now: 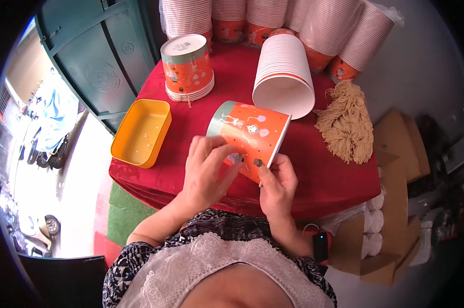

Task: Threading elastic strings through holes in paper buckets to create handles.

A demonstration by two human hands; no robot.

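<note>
An orange paper bucket (252, 133) with a grey-green base band and printed skeleton figures lies tilted on its side in front of me, its white rim to the right. My right hand (278, 186) grips that rim, thumb on the printed wall and fingers behind. Against the bucket's lower left side, my left hand (205, 167) has curled fingers, thumb and forefinger close together; anything small between them I cannot make out. Beyond the bucket, a nested stack of white-lined buckets (284, 77) lies with its mouth toward me. A bundle of tan strings (346, 123) rests at the right.
A red cloth covers the table (335, 179). On its left stand a yellow plastic tray (142, 134) with tiny bits inside and an upside-down bucket stack (188, 66). Wrapped bucket stacks (327, 28) line the back. Below right is an open cardboard box (394, 205) holding white rolls.
</note>
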